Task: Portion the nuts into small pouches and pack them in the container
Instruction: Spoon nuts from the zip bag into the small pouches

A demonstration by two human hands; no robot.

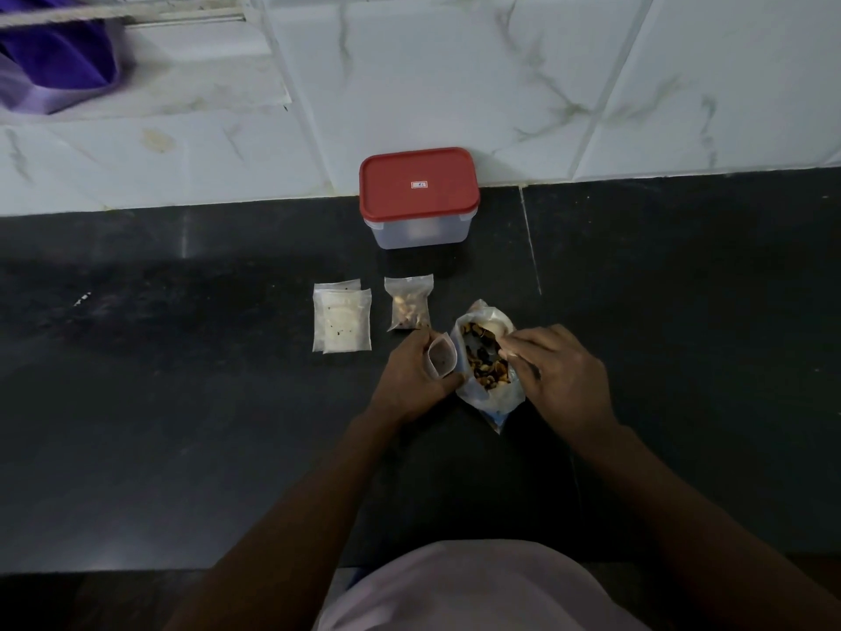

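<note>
shirt [478,585], pale, fills the near edge, and two bare forearms reach from it over a dark counter [182,403]. left hand [412,380] grips an open pouch [441,362], fingers curled round its left side and its mouth turned up and toward the right. touching that pouch on the right stands a bag [489,398] of clear plastic, its mouth wide open and mixed nuts [484,364] showing inside. right hand [562,371] is at the bag's right rim with its fingertips bunched together just over the nuts; whether they pinch nuts or the plastic i cannot tell.

just beyond the left hand lies a filled pouch [408,305], flat on the counter, nuts gathered in its near half. left of it, a little apart, lie empty pouches [342,321], two of them overlapping in a small stack.

farther back, in line with the filled pouch, a container [421,232] stands against the wall [591,84], its red lid [418,184] on. the wall is white marbled tile. at the far left a purple cloth [59,52] hangs over a ledge.
</note>
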